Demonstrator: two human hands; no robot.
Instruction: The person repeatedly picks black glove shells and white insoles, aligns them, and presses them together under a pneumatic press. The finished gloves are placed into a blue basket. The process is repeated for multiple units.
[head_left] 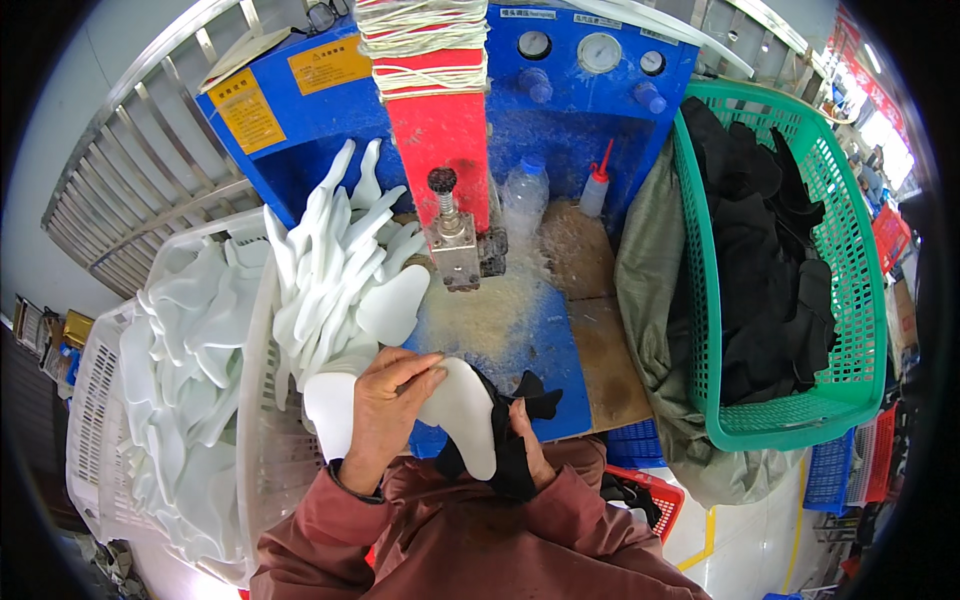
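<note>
Metal railings [130, 170] stand at the far left, behind a blue machine [640, 105] with a red arm [437, 150] wound in pale string [425, 30]. Under the arm, pale dust lies over the blue tabletop [555, 350]. At its near edge, the left hand [385, 405] pinches the far end of a white piece [462, 405] between thumb and fingertips. Just to its right, the right hand [535, 455] grips a black piece [515, 468], thumb along its right side, the other fingers hidden; the black piece lies partly behind the white one. More white pieces [340, 260] heap up on the left, beside a white basket [258, 400] of others. Black pieces [750, 260] fill a green basket [780, 425] on the right.
</note>
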